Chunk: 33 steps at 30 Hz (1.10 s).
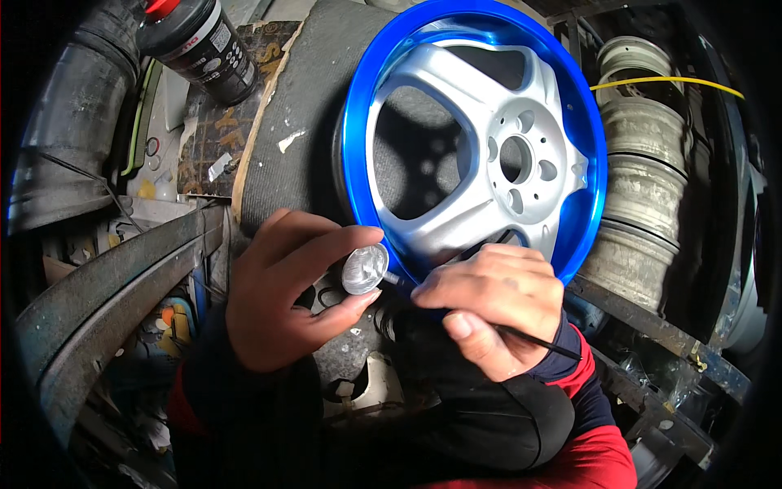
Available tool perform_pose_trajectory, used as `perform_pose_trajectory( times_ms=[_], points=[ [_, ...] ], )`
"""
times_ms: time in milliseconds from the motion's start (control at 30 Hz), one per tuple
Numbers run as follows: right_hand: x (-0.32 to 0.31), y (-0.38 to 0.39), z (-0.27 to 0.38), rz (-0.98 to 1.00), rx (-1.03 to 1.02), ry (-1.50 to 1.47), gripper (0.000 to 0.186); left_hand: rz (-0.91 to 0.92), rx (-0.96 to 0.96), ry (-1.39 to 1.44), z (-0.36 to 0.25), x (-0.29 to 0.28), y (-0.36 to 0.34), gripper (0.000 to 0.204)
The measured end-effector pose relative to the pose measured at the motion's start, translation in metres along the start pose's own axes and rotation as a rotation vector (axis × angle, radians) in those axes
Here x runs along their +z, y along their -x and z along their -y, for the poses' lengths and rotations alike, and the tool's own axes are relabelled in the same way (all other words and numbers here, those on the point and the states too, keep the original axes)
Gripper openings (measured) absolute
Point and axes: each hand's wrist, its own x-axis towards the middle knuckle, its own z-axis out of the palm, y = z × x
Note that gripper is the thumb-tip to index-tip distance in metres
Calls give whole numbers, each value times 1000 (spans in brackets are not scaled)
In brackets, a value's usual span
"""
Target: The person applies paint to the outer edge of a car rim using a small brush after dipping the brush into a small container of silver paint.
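My left hand (277,289) pinches a small round cup (365,270) between thumb and fingers. The cup looks clear, with something silvery inside. Across from it, my right hand (497,301) grips a thin paintbrush; its dark handle (542,344) sticks out behind toward my wrist. The brush's front end points at the cup's right side, and I cannot tell if it touches. Just beyond both hands lies a wheel rim (353,138) with silver spokes and a shiny blue outer lip. My right hand covers part of its near edge.
A dark bottle with a red cap (199,53) stands at the far left on a stained board. Several worn wheels (643,143) are stacked at the right, under a yellow hose (668,80). Curved metal bands (106,297) lie at the left. Grey matting (305,106) runs under the wheel.
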Motion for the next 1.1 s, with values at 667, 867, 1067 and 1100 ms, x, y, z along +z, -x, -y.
perform_pose_trajectory(
  times_ms=[667,867,1067,1100],
  points=[
    [9,-1,-1,-33,-1,-113,13,-7,62,81,5,5,-5,54],
    [6,2,-1,-97,6,-39,13,9,56,81,4,6,-6,52],
    [4,1,-4,-122,-17,-60,13,13,-24,73,1,4,-2,55],
    [4,-2,2,-51,-10,-92,12,5,-7,77,3,4,-3,56]
  ],
)
